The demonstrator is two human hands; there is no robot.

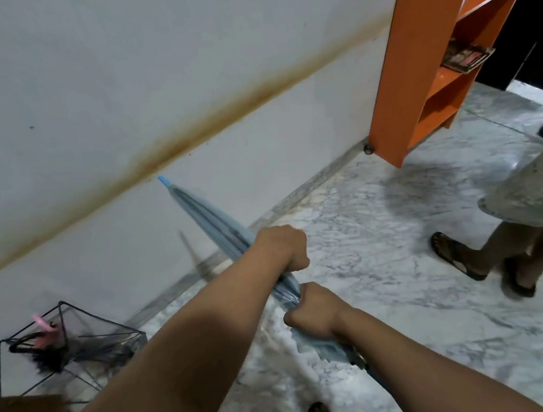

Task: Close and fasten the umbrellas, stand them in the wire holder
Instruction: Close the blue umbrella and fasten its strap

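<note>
Nearest, the right hand (313, 314) had its fingers curled tight round the blue umbrella (217, 226) at the loose canopy edge; just beyond, the left hand (284, 249) gripped the folded cloth. The umbrella's long axis ran up-left, tip toward the wall. The wire holder (70, 339) stood farther left on the floor, nearer the left arm.

so I count one blue umbrella (217, 226), one wire holder (73, 339) with at least two umbrellas inside, one orange shelf (416, 58), two hands.
</note>
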